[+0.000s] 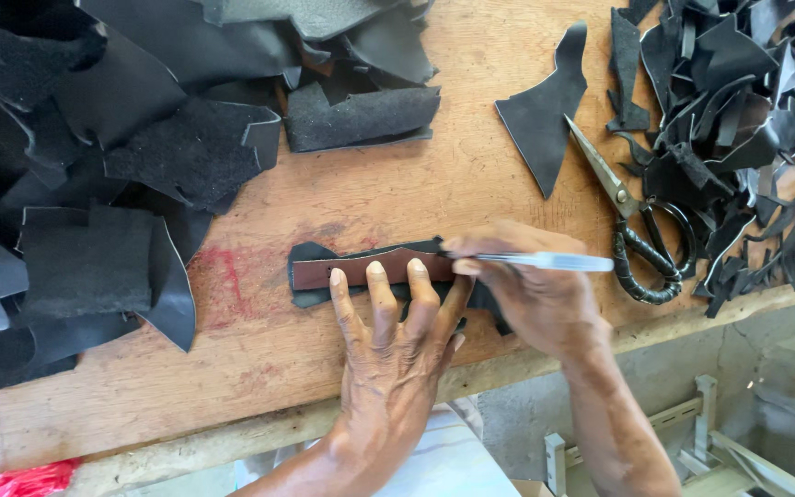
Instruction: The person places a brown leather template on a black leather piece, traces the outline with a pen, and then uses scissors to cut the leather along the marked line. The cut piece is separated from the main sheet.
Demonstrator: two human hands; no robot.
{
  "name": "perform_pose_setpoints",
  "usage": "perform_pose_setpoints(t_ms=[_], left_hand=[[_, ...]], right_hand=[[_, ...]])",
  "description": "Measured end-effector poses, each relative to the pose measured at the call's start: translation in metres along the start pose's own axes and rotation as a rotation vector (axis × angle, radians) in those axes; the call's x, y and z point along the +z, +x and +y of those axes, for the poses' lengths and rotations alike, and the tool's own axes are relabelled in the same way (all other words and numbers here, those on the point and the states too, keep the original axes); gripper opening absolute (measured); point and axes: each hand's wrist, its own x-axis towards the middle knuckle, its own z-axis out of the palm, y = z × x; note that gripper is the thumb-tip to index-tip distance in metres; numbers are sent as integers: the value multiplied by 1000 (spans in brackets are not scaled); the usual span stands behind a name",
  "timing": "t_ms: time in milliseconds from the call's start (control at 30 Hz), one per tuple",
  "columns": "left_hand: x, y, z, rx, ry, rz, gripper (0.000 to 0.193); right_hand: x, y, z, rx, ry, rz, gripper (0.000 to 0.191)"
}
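On the wooden desk (370,184), a brown template strip (361,270) is lying on a small black leather piece (310,253). The left hand (388,359) is pressing the strip flat with fingers spread, gripping nothing. Just right of the strip, the right hand (535,294) is pinching a silver pen (554,262) at the strip's end. Scissors (637,230) are resting further right of the strip.

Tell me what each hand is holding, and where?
Right hand grips a pen near its tip; left hand presses the brown template flat with its fingertips.
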Motion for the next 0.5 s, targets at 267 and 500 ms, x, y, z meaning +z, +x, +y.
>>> perform_pose_setpoints(t_ms=[267,500], left_hand=[[-1,-1,0,-8,-2,30,68],[-1,0,0,-3,-8,-15,65]], right_hand=[[5,13,-7,9,-75,-44,18],[12,20,-12,7,-77,-17,15]])
